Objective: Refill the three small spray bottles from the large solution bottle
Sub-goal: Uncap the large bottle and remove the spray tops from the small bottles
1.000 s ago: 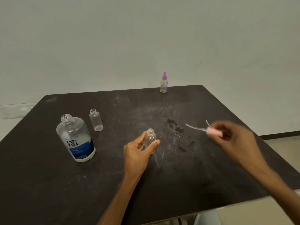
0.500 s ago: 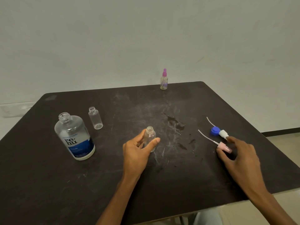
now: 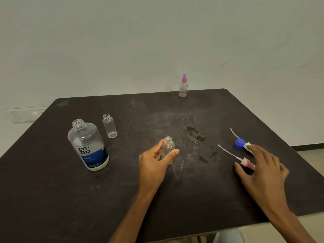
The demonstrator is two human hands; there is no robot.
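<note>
The large solution bottle (image 3: pixel 88 146) stands uncapped at the left of the dark table (image 3: pixel 52 190). Beside it stands a small clear bottle (image 3: pixel 110 126) without its sprayer. My left hand (image 3: pixel 154 165) grips a second small uncapped bottle (image 3: pixel 168 146) upright at mid-table. A third small bottle (image 3: pixel 183 85) with a purple sprayer stands at the far edge. A pink spray head (image 3: pixel 246 162) with its tube lies at the right, and a blue spray head (image 3: pixel 240 143) lies just beyond it. My right hand (image 3: pixel 261 171) hovers over the pink head with relaxed fingers.
Dark wet stains (image 3: pixel 196 134) and pale scratches mark the table's middle. A plain wall rises behind the table. The right and near edges drop to a light floor (image 3: pixel 310 156).
My right hand carried the pink spray head rightward, laid it on the table beside the blue one and let go. My left hand kept its hold on the bottle.
</note>
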